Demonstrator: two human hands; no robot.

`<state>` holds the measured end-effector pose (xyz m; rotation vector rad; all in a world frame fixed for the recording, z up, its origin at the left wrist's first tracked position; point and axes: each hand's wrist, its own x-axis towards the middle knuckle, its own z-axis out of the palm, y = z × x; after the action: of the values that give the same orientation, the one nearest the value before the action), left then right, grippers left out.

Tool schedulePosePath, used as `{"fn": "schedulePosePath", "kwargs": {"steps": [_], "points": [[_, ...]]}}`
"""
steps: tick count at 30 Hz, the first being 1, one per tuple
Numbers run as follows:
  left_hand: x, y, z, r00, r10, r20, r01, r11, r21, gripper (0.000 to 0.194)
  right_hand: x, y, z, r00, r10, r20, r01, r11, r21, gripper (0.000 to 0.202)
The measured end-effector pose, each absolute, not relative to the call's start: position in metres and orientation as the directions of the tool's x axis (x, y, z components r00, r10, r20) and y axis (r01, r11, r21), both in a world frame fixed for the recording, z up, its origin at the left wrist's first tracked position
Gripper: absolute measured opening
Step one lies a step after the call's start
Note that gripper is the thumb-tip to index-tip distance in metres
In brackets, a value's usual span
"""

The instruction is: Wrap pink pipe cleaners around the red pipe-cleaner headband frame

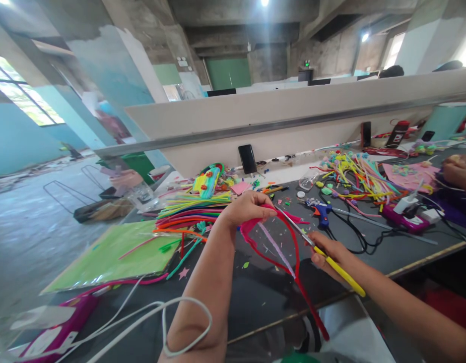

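My left hand is closed, pinching a bright pink fuzzy piece above the table. From it hang red pipe cleaners, bent into a loop with a loose end over the table edge, and a lilac pipe cleaner inside the loop. My right hand grips a pair of scissors with yellow handles. The blades reach up and left to the pink piece near my left fingertips. Whether they are cutting into it, I cannot tell.
Pipe cleaner bundles lie on the left, more at the back right. Around them are a blue glue gun, a phone, a green sheet pack, purple power strips and a white cable. Another person's hand is at right.
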<state>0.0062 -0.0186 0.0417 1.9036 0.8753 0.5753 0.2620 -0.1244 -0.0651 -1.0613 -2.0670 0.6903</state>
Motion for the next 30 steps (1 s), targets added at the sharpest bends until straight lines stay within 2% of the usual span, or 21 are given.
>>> {"fn": "schedulePosePath", "kwargs": {"steps": [3,12,23,25,27,30], "points": [[0.007,-0.016,0.038,0.65,0.76,0.018,0.318,-0.293,0.902,0.028,0.262,-0.125,-0.063,-0.455,0.845,0.281,0.501,0.504,-0.704,0.035],[0.009,-0.01,0.031,0.674,0.739,-0.023,0.315,-0.26,0.913,0.026,0.256,-0.128,-0.066,-0.325,0.902,0.284,0.624,0.43,-0.653,0.031],[0.01,-0.006,0.027,0.651,0.755,-0.074,0.336,-0.199,0.921,0.03,0.253,-0.119,-0.074,-0.294,0.918,0.267,0.677,0.397,-0.62,0.02],[0.01,-0.006,0.027,0.66,0.747,-0.081,0.344,-0.204,0.917,0.029,0.253,-0.12,-0.071,-0.296,0.918,0.262,0.652,0.395,-0.647,0.021],[0.009,-0.006,0.028,0.668,0.741,-0.07,0.323,-0.204,0.924,0.028,0.255,-0.123,-0.066,-0.314,0.926,0.209,0.582,0.362,-0.729,0.024],[0.006,-0.007,0.03,0.656,0.754,-0.033,0.266,-0.19,0.945,0.027,0.26,-0.126,-0.059,-0.328,0.943,0.058,0.397,0.193,-0.897,0.033]]}}
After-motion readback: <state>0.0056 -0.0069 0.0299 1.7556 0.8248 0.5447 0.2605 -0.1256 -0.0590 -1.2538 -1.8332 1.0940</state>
